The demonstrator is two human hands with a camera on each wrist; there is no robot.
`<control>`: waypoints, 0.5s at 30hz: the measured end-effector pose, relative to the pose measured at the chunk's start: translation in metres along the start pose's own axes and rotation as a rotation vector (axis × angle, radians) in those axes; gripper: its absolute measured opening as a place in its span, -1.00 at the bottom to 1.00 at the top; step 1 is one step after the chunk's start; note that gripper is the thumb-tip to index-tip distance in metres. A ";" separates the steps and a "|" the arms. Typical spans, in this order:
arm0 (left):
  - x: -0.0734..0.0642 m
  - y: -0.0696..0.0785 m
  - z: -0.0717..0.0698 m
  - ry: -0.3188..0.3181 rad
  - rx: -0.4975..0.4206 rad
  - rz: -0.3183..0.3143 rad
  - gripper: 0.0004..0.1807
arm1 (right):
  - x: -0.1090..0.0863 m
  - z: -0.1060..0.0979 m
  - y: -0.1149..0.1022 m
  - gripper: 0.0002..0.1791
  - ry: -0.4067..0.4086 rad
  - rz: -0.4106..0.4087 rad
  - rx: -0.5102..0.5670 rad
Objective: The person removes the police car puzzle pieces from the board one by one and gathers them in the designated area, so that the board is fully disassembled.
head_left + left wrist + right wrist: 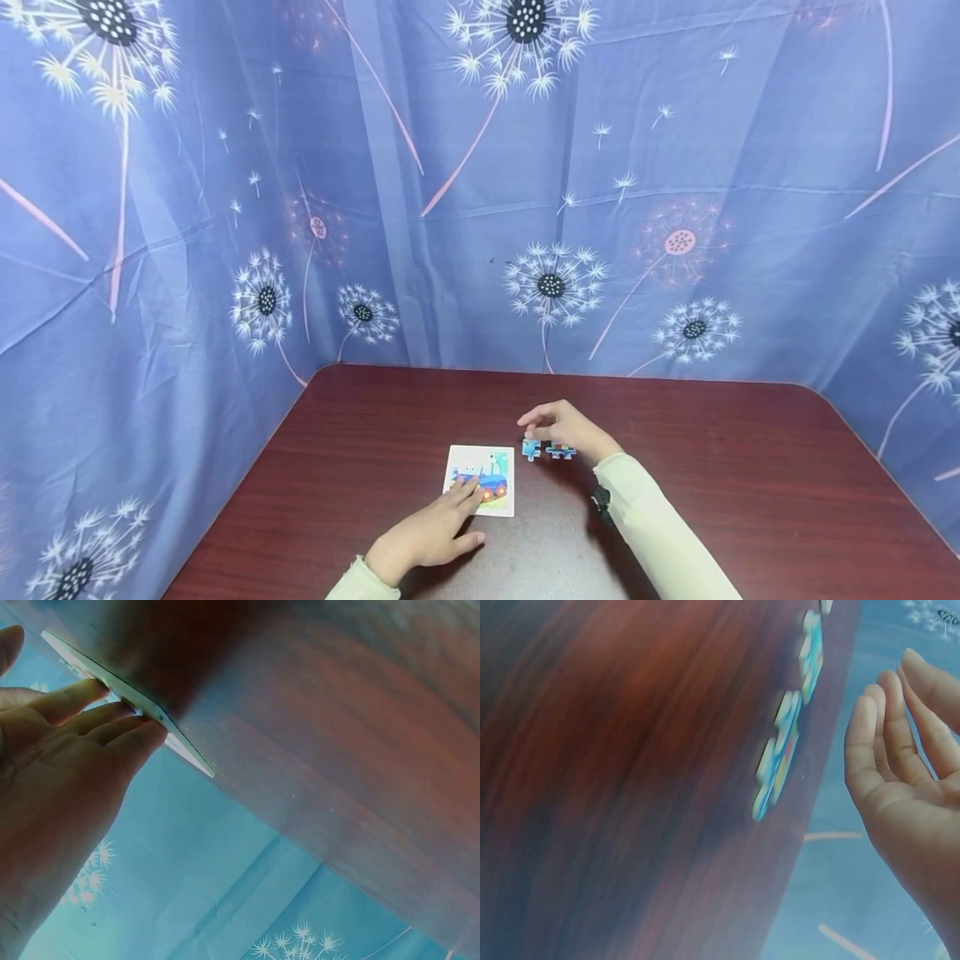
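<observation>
A square picture puzzle [501, 457] with a white border lies on the table, showing a blue vehicle with orange wheels. My left hand [431, 533] rests its outstretched fingertips on the puzzle's lower left part, hiding some of the picture. In the left wrist view the puzzle board [191, 754] appears edge-on under the fingers. To the right of the board lie a light blue puzzle piece [531, 451] and a multicoloured puzzle piece [561, 452]. Just above them hovers my right hand [566, 427], its fingers loosely bent; the right wrist view shows nothing held in it.
The dark red-brown wooden table [720, 483] has rounded far corners. Behind it and at the sides hangs a blue cloth [480, 275] printed with dandelions. A dark wrist device [602, 500] sits at the right sleeve.
</observation>
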State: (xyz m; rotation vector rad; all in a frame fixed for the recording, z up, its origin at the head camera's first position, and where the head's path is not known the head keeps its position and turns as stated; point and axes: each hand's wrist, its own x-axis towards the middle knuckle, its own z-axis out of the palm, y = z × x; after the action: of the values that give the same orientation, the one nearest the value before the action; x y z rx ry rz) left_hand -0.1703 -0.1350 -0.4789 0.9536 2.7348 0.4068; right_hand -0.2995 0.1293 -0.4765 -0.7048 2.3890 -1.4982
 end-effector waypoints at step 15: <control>-0.001 -0.002 0.003 0.020 -0.010 0.009 -0.34 | 0.014 0.040 -0.012 -0.77 -0.111 -0.051 -0.050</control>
State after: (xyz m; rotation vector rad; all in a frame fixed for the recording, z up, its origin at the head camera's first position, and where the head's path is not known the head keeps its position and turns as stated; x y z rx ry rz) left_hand -0.1698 -0.1364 -0.4820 0.9648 2.7450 0.4341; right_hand -0.2906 0.0864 -0.4828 -0.8440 2.3497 -1.3839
